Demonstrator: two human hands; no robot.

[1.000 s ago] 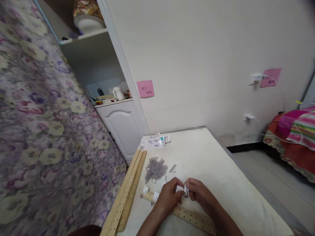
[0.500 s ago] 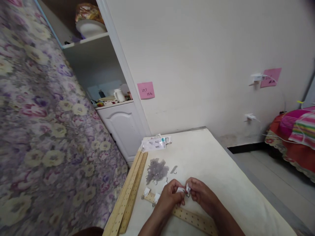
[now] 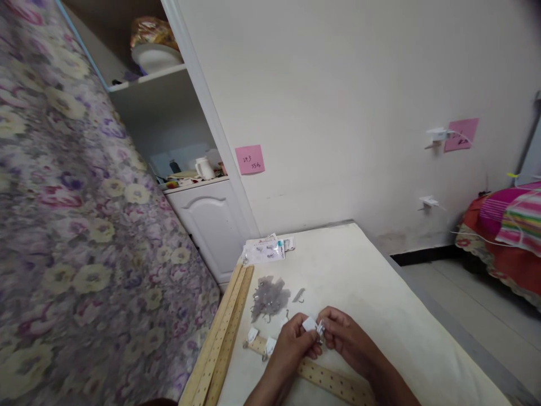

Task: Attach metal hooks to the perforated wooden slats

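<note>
My left hand (image 3: 295, 341) and my right hand (image 3: 344, 335) meet over the cream table (image 3: 380, 304), fingers pinched together on a small white adhesive hook (image 3: 313, 325). Under my hands lies a wooden perforated strip (image 3: 329, 379) that carries two more white hooks (image 3: 261, 341) at its left end. A pile of grey hooks (image 3: 269, 295) lies just beyond my hands, with one loose hook (image 3: 298, 294) beside it.
Two long wooden strips (image 3: 224, 332) lie along the table's left edge. Hook packets (image 3: 266, 250) sit at the far corner. A floral mattress (image 3: 76, 214) leans at the left, a white cabinet (image 3: 209, 217) stands behind, and a bed with striped bedding (image 3: 507, 231) is at the right.
My hands stay together on the small hook; the white piece has turned slightly between my fingers. The view has shifted a little.
</note>
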